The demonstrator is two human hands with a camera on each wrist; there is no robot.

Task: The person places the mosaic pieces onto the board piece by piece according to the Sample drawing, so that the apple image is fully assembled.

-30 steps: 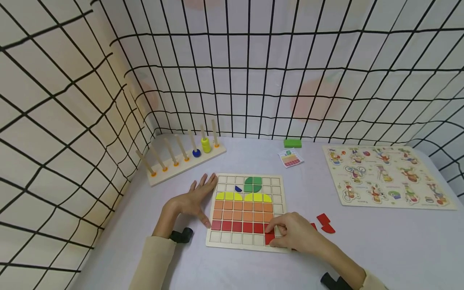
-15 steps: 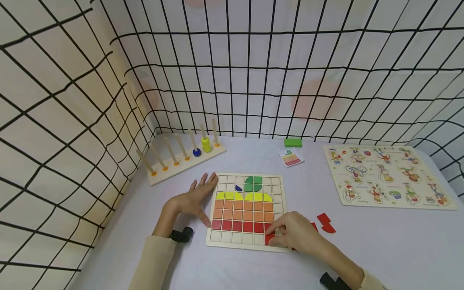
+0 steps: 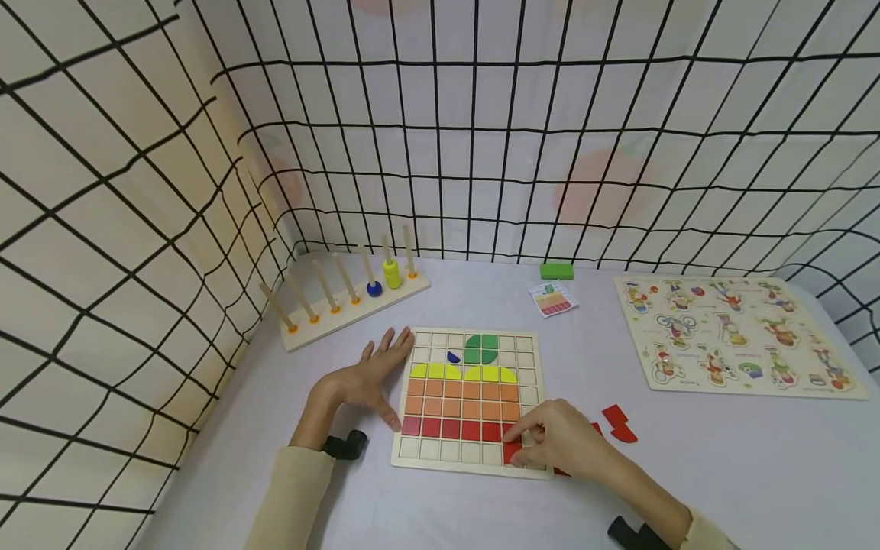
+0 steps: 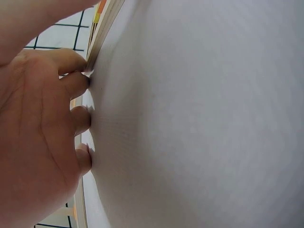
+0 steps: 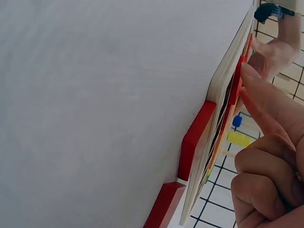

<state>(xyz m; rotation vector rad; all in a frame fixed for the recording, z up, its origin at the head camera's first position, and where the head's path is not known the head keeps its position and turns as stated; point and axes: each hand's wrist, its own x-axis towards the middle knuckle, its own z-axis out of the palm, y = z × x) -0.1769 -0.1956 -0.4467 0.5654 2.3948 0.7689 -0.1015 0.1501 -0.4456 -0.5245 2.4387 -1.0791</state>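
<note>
In the head view a square gridded wooden board (image 3: pixel 454 467) holds rows of coloured tiles: green on top, then yellow, orange and dark red. My left hand (image 3: pixel 360 382) rests with spread fingers along the board's left edge, fingertips and thumb touching it. At the lower right of the grid my right hand (image 3: pixel 567 439) pinches a red tile (image 3: pixel 510 454) between thumb and index finger. The right wrist view shows this red tile (image 5: pixel 235 81) sitting slightly proud of the board, the other fingers curled. A small dark blue piece (image 3: pixel 453 357) lies near the green ones.
Loose red pieces (image 3: pixel 624 433) lie right of the board, some partly behind my right hand. Farther back are a pattern card (image 3: pixel 553 299), a green block (image 3: pixel 557 271) and a peg stand (image 3: pixel 357 309). A picture puzzle board (image 3: pixel 736 336) lies at right. Black netting surrounds the table.
</note>
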